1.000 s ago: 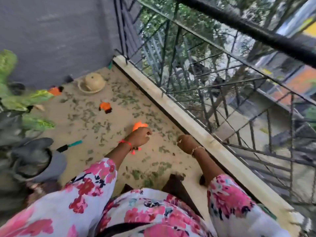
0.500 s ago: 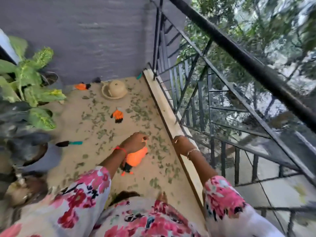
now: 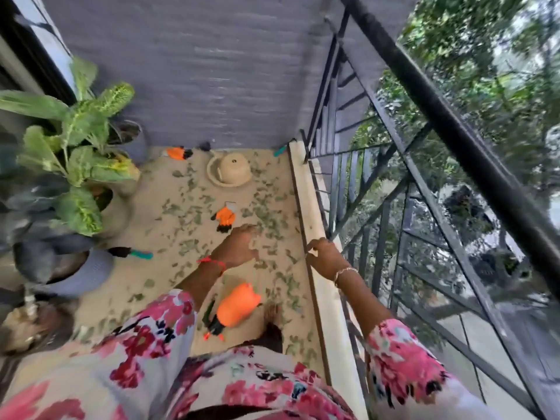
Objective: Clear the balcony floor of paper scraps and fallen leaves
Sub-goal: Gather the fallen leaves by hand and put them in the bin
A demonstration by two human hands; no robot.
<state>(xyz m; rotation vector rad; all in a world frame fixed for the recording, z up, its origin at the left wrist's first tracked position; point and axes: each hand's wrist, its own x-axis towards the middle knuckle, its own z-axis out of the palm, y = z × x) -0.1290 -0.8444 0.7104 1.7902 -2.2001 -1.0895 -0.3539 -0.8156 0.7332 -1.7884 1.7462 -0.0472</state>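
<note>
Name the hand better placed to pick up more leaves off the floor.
Left. The left hand hovers over the scattered green leaves on the tan floor; the right hand sits off the floor, at the pale concrete ledge.

Leaves (image 3: 266,219) strewn across floor (image 3: 157,237) — potted plants (image 3: 75,153) left, railing (image 3: 378,189) right.

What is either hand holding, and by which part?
Left hand holds nothing; the orange sprayer lies free on the floor. Right hand curls at the ledge with a pale speck at its fingertips; whether that is a held scrap cannot be told.
</note>
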